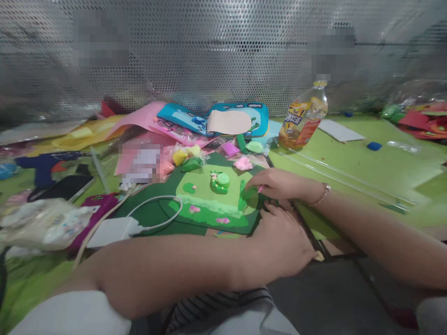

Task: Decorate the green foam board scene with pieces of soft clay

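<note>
A dark green card [153, 200] lies in front of me with a clay picture on it. At its middle is a green clay snail [220, 181] with a spiral shell. A clay lily pad [189, 187] and a strip of green clay with pink pieces lie around it. My right hand [274, 183] is over the card's right side, fingers closed round a thin pink tool [261, 188], mostly hidden. Its fingertips are by an upright green clay strip [242, 195]. My left hand [279, 239] rests palm down at the card's lower right corner, fingers stretched out.
Behind the card lie bagged clay [185, 158], a pink clay lump [243, 163] and blue cartoon sheets [240, 116]. A drink bottle [303, 116] stands at the back right. A white charger [113, 231] with its cable overlaps the card's left. A phone [66, 187] lies farther left.
</note>
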